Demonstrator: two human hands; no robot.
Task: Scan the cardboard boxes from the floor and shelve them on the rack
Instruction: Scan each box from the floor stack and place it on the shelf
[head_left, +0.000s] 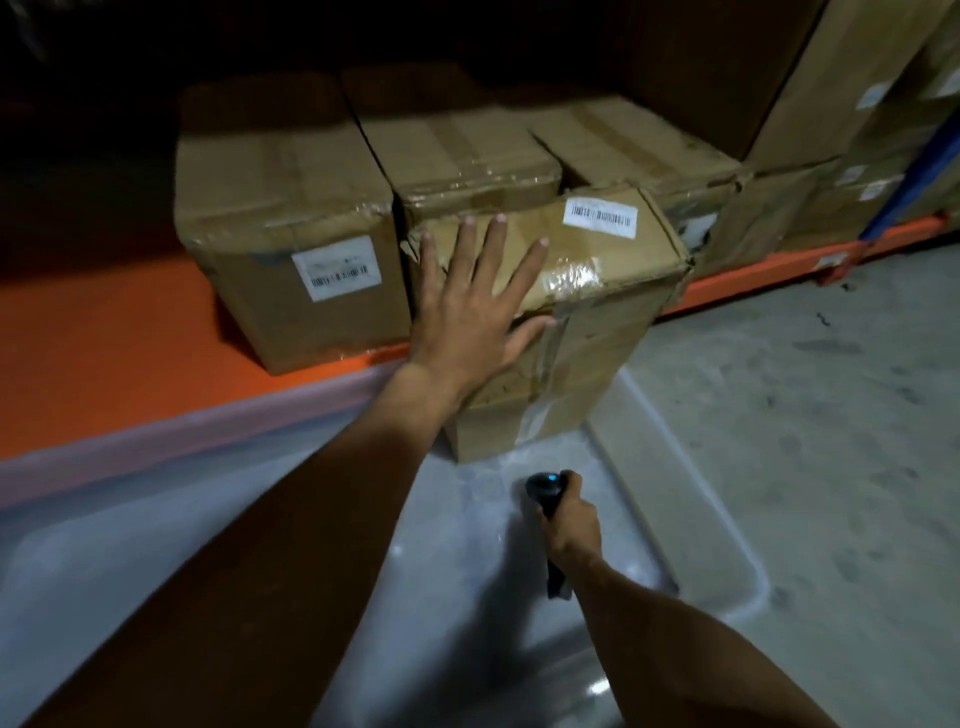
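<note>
Orange rack (130, 338) edge: left hand (467, 306) flat, fingers spread, on box (597, 291); right hand (571, 525) grips scanner (545, 488).

I see a worn, taped cardboard box (582, 291) tilted against the orange rack (130, 353) front edge, barcode label on top, beside it labelled boxes (291, 223) shelved upright along that edge, more boxes behind.

Head camera looks down, close over floor (779, 415).
</note>
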